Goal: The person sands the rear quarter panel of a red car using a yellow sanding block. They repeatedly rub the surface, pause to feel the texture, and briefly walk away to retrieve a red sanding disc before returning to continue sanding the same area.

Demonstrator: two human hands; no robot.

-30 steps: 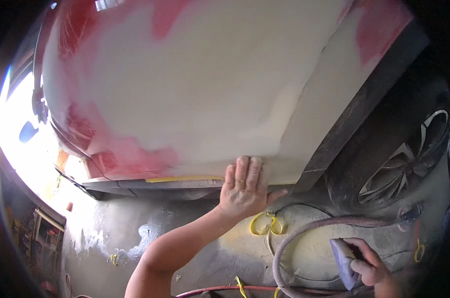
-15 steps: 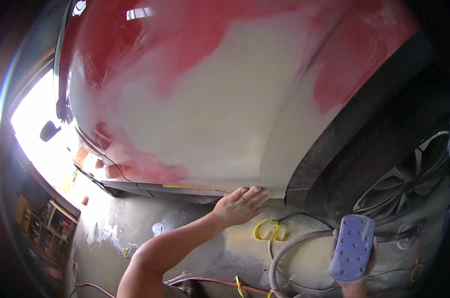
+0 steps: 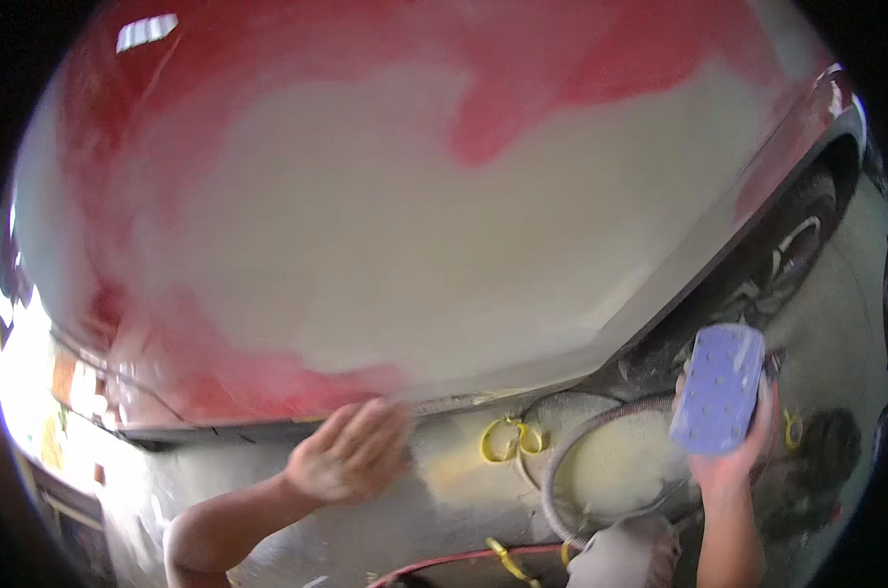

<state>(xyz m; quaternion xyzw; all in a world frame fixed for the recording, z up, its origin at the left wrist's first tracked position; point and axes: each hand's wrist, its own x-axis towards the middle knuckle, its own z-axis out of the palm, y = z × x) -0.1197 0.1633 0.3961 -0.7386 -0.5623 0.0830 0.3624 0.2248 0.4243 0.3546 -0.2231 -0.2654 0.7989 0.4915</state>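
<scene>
Red paint rings a broad pale patch of filler on the car panel (image 3: pixel 414 225), which fills most of the view and curves down to a dark lower edge.

At the left, the left hand (image 3: pixel 351 453) lies flat at that lower edge with its fingers loosely spread, palm toward the metal; it is blurred, so I cannot tell how hard it presses. Feeling along the edge like this seems the right check: a slow, light pass of the open palm should find any ridge where filler meets paint better than the eye does.

Further right, on the dusty floor, lie yellow loops (image 3: pixel 510 438) (two, as far as the blur allows) beside a grey hose (image 3: pixel 561 461) that curls in one wide arc, and one red line (image 3: pixel 434 566) runs along the bottom.

At the right, the right hand (image 3: pixel 733 451) holds the sanding block (image 3: pixel 718 387) upright, away from the panel, fingers wrapped behind it and its purple perforated sheet facing the camera. When it goes back on, I would keep the block flat and let its whole face ride the curve, not an edge, so it cuts no grooves.

One wheel (image 3: pixel 792 250) shows in the dark arch at upper right.

Count: two hands, one block, one hose, one panel.
</scene>
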